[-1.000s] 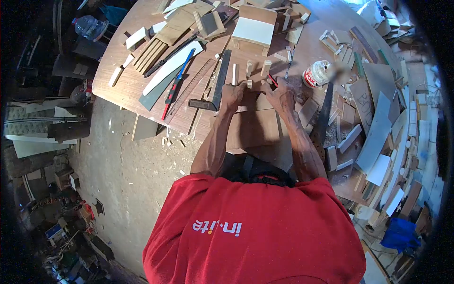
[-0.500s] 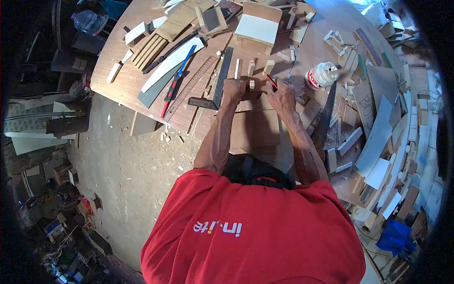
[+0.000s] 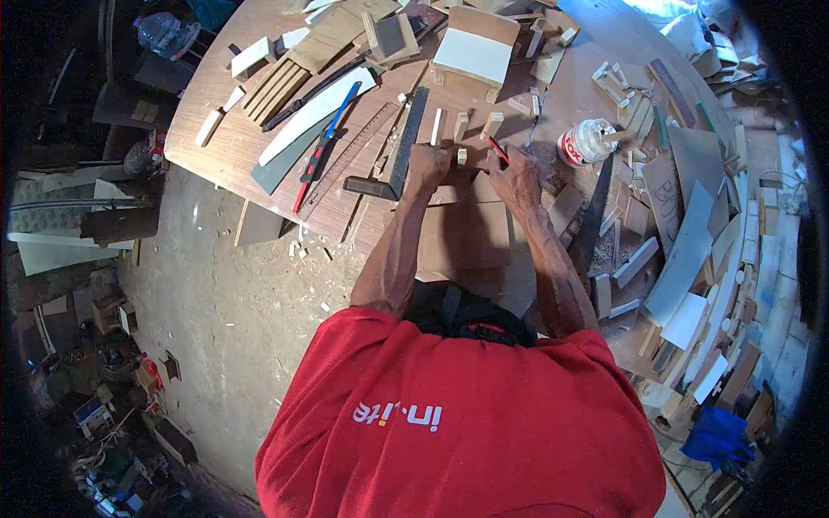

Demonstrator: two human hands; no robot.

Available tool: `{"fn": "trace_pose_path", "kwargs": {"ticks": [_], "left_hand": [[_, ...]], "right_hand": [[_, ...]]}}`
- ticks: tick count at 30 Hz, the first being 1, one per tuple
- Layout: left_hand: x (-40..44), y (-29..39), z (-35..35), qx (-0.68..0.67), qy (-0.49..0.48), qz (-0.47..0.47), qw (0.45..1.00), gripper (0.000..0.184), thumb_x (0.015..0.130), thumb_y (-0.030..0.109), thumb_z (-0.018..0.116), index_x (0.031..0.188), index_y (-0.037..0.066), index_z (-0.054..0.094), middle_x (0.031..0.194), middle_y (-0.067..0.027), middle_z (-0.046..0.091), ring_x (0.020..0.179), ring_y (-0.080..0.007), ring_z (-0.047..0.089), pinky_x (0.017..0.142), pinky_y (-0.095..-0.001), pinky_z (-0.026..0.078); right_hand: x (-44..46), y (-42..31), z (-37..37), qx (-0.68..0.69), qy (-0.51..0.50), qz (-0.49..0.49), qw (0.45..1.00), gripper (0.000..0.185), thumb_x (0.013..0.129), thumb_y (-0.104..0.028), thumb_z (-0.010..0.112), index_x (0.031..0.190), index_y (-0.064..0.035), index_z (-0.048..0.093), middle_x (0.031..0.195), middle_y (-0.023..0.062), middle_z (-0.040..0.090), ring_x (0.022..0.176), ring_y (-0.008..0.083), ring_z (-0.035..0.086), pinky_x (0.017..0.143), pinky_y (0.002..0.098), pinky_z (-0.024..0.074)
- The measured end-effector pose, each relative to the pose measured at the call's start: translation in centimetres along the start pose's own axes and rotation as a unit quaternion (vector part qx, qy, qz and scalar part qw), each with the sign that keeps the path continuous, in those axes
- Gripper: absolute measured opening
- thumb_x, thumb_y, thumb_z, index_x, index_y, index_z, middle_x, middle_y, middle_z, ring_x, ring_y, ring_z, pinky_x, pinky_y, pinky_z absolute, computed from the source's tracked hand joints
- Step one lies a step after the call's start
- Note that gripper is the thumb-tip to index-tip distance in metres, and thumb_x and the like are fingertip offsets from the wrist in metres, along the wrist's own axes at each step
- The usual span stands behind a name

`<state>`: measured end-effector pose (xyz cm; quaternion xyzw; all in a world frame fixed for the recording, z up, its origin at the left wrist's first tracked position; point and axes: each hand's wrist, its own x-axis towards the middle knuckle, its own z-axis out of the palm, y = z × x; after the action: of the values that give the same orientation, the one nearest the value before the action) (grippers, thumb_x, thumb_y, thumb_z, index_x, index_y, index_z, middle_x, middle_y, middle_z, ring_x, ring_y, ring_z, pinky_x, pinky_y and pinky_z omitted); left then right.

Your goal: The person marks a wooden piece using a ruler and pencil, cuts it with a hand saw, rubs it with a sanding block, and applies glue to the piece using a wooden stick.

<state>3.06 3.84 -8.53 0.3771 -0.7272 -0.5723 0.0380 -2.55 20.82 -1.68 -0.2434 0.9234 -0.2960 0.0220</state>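
My right hand point(image 3: 518, 179) is closed around a slim red-and-black pencil point(image 3: 497, 148), its end pointing up and left. Across from it, my left hand point(image 3: 429, 164) has its fingers curled in at the workpiece; what they grip is hidden. A small wooden block point(image 3: 462, 156) sits between the two hands. Just beyond them are light wooden pieces: a thin strip point(image 3: 438, 126), a short block point(image 3: 461, 126) and another block point(image 3: 492, 123). A try square point(image 3: 408, 142) lies left of my left hand. Nearer my body is a brown board point(image 3: 466, 235).
A steel ruler point(image 3: 352, 155), a blue-and-red tool point(image 3: 326, 147) and a white panel point(image 3: 315, 121) lie to the left. On the right stand an open glue jar point(image 3: 587, 141) and a handsaw point(image 3: 596, 211) among offcuts. A small white-topped wooden piece point(image 3: 473, 53) stands at the back.
The view has shifted very slightly. Both hands keep almost the same place, and the pencil stays in my right hand.
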Motion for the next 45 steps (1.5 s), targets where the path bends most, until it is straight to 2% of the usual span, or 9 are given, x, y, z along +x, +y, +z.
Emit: {"fn": "trace_pose_path", "kwargs": {"ticks": [2, 4, 10, 22, 28, 30, 33, 43, 45], "left_hand": [[-1.7, 1.5, -0.8, -0.041, 0.002, 0.005, 0.999, 0.035, 0.074, 0.027, 0.076, 0.078, -0.007, 0.069, 0.062, -0.0133, 0.063, 0.057, -0.0164, 0.059, 0.051, -0.0344, 0.046], [-4.5, 4.0, -2.2, -0.078, 0.010, -0.046, 0.996, 0.023, 0.084, 0.018, 0.068, 0.077, -0.004, 0.067, 0.063, -0.0016, 0.059, 0.055, -0.0073, 0.050, 0.045, -0.0265, 0.038], [-7.2, 2.0, -2.4, -0.092, 0.055, 0.102, 0.989, 0.021, 0.084, 0.018, 0.069, 0.091, 0.000, 0.063, 0.062, 0.0018, 0.051, 0.052, -0.0075, 0.046, 0.046, -0.0262, 0.037], [-7.5, 1.6, 0.3, -0.223, 0.019, 0.128, 0.966, 0.021, 0.091, 0.015, 0.064, 0.103, -0.002, 0.067, 0.080, 0.0001, 0.063, 0.065, -0.0053, 0.049, 0.053, -0.0224, 0.039], [-7.7, 2.9, -0.3, -0.216, 0.020, 0.103, 0.971, 0.031, 0.092, 0.033, 0.064, 0.096, 0.002, 0.068, 0.066, 0.0033, 0.055, 0.055, -0.0037, 0.045, 0.047, -0.0206, 0.033], [-7.9, 3.3, -0.3, -0.239, 0.033, 0.082, 0.967, 0.035, 0.091, 0.037, 0.064, 0.091, 0.003, 0.067, 0.060, 0.0045, 0.050, 0.050, -0.0037, 0.043, 0.044, -0.0211, 0.031], [-7.0, 2.9, 0.0, -0.267, 0.055, 0.019, 0.962, 0.036, 0.088, 0.042, 0.068, 0.082, 0.007, 0.061, 0.053, 0.0058, 0.041, 0.040, -0.0048, 0.035, 0.036, -0.0241, 0.025], [-7.7, 2.5, -0.1, -0.216, 0.093, 0.049, 0.971, 0.030, 0.087, 0.028, 0.070, 0.094, 0.000, 0.064, 0.064, 0.0024, 0.050, 0.053, -0.0062, 0.044, 0.045, -0.0250, 0.034], [-8.4, 2.9, -1.0, -0.151, 0.070, 0.048, 0.985, 0.031, 0.087, 0.023, 0.069, 0.101, -0.004, 0.064, 0.068, 0.0006, 0.053, 0.059, -0.0070, 0.046, 0.050, -0.0259, 0.037]], "right_hand": [[-0.1, -0.6, -0.8, 0.026, -0.009, 0.013, 1.000, 0.020, 0.083, -0.021, 0.064, 0.083, -0.0010, 0.061, 0.073, 0.0221, 0.062, 0.069, 0.0382, 0.063, 0.061, 0.0447, 0.0472], [-0.5, -0.6, -1.2, 0.052, -0.023, 0.029, 0.998, 0.021, 0.082, -0.023, 0.065, 0.085, -0.0014, 0.063, 0.073, 0.0218, 0.063, 0.070, 0.0375, 0.064, 0.063, 0.0440, 0.0487], [-0.6, 2.6, 0.0, 0.170, 0.001, -0.043, 0.984, 0.026, 0.079, -0.018, 0.067, 0.098, -0.0014, 0.062, 0.086, 0.0216, 0.067, 0.079, 0.0352, 0.066, 0.068, 0.0424, 0.0498], [-0.9, 1.9, 0.8, 0.096, 0.056, -0.016, 0.994, 0.025, 0.081, -0.022, 0.068, 0.080, 0.0014, 0.060, 0.074, 0.0189, 0.063, 0.070, 0.0316, 0.062, 0.062, 0.0410, 0.0472], [-1.5, 2.2, 0.3, 0.172, 0.078, -0.030, 0.982, 0.023, 0.083, -0.021, 0.064, 0.076, 0.0011, 0.060, 0.067, 0.0145, 0.062, 0.060, 0.0277, 0.059, 0.057, 0.0389, 0.0432], [-1.3, 1.8, -0.2, 0.327, 0.014, 0.085, 0.941, 0.027, 0.084, -0.025, 0.064, 0.076, 0.0008, 0.063, 0.063, 0.0073, 0.061, 0.058, 0.0184, 0.056, 0.057, 0.0335, 0.0413], [-1.2, 0.3, -0.8, 0.359, 0.017, 0.161, 0.919, 0.033, 0.085, -0.030, 0.064, 0.073, 0.0000, 0.065, 0.061, 0.0018, 0.059, 0.059, 0.0110, 0.051, 0.057, 0.0298, 0.0391], [-0.7, 2.7, 0.5, 0.373, -0.038, 0.180, 0.909, 0.039, 0.087, -0.037, 0.063, 0.072, -0.0016, 0.065, 0.065, 0.0014, 0.058, 0.063, 0.0109, 0.048, 0.059, 0.0287, 0.0371], [-0.8, 2.9, 0.5, 0.403, -0.054, 0.190, 0.894, 0.031, 0.088, -0.039, 0.065, 0.080, -0.0088, 0.066, 0.075, -0.0011, 0.060, 0.070, 0.0082, 0.051, 0.062, 0.0262, 0.0391]]}}
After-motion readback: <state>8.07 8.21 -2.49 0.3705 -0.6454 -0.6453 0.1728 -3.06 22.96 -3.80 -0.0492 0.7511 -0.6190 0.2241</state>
